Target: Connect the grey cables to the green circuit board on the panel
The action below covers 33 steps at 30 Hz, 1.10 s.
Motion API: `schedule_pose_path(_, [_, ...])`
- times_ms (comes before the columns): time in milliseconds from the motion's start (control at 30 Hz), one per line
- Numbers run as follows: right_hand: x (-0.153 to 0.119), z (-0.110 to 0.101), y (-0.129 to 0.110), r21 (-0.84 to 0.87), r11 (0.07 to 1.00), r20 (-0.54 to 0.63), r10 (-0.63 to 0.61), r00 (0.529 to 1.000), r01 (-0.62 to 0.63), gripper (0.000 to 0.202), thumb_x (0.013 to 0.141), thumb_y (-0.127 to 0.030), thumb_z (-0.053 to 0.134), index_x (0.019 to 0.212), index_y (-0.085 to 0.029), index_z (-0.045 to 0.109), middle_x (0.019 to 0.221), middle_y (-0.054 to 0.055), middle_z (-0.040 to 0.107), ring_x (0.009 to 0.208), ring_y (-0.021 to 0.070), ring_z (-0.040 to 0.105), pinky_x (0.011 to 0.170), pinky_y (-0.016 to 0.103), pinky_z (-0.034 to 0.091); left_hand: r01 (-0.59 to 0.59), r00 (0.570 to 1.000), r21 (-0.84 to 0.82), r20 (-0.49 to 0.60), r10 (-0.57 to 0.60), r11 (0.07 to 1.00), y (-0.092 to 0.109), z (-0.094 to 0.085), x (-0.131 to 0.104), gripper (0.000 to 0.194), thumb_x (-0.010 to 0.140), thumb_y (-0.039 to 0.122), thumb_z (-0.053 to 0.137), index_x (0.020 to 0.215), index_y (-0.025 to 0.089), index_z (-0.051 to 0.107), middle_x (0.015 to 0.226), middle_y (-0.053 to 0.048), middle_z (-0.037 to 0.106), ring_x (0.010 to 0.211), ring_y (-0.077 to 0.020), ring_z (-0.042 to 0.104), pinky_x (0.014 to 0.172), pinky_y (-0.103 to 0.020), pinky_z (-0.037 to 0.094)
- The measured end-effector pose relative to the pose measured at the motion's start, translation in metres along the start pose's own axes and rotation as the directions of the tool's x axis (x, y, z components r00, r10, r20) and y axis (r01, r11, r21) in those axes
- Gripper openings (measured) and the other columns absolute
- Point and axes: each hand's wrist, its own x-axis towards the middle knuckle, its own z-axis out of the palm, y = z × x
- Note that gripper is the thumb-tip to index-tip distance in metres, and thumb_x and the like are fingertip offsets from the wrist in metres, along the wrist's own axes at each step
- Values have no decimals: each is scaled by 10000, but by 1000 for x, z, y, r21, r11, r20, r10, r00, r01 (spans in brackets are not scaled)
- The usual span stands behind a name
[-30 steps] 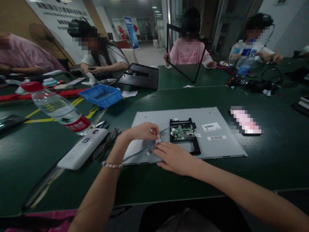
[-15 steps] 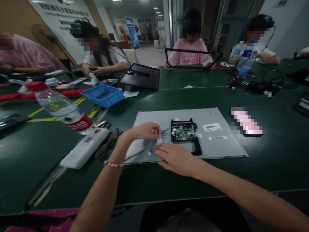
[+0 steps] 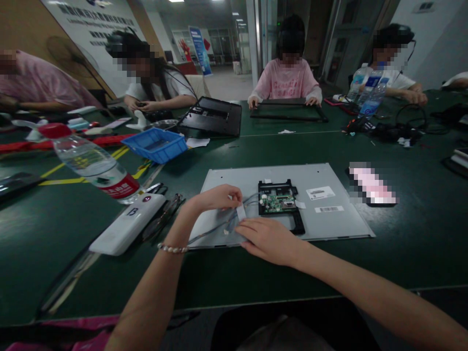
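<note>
A thin grey display panel (image 3: 343, 226) lies back side up on the table in front of me. At its middle sits a black bracket (image 3: 300, 224) with a green circuit board (image 3: 276, 203), from which thin cables (image 3: 214, 228) run left. My left hand (image 3: 221, 196) is closed in a pinch at the upper end of a short white strip of tape (image 3: 241, 211) over the cables. My right hand (image 3: 272, 240) rests on the panel's near part, fingers stretched out, fingertips at the strip's lower end. What lies under those fingertips is hidden.
To the left are a white power bank (image 3: 127, 224), glasses (image 3: 163, 219), a red-capped water bottle (image 3: 98, 168) and a blue bin (image 3: 157, 145). A phone (image 3: 373, 184) lies right. Across the table, a co-worker holds a black frame (image 3: 288, 117); a black cover (image 3: 214, 116) lies nearby.
My hands have barely moved; slightly more of the white strip shows between them. Across the table, the co-worker has lowered the black frame onto or close to the tabletop.
</note>
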Motion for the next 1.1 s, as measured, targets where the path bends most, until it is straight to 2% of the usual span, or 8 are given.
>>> schedule_pose_path(200, [0,-1,0,16,1000,-1,-2,1000,2,316,944,-278,427,1200,-128,535,1237,139,594,1169,225,531,961,384,447,-29,999,57,-12,29,998,4,-1,-2,264,735,394,611,875,170,610,691,12,601,600,-117,536,568,-214,376])
schedule_pose_path(433, [1,4,3,-22,1000,-4,-14,1000,14,329,938,-285,439,1198,-105,530,1273,154,559,1215,229,492,1001,376,421,-22,1000,99,9,21,995,8,-2,-4,293,701,379,621,896,161,601,683,22,585,629,-120,533,595,-217,358])
schedule_pose_path(667, [1,6,6,-38,999,-19,-17,1000,16,338,945,-303,427,1223,-129,507,1280,135,555,1227,221,486,1002,369,421,-17,1000,57,19,16,998,2,-3,-1,299,755,404,591,940,169,603,550,50,500,517,-103,467,507,-211,302])
schedule_pose_path(1100, [2,0,1,-96,995,6,-30,1000,30,273,950,-271,412,1140,-130,550,1183,129,628,1080,211,586,875,344,474,19,999,-30,30,-18,999,-3,-3,-1,261,798,409,533,881,170,600,568,26,517,484,-113,459,476,-219,348])
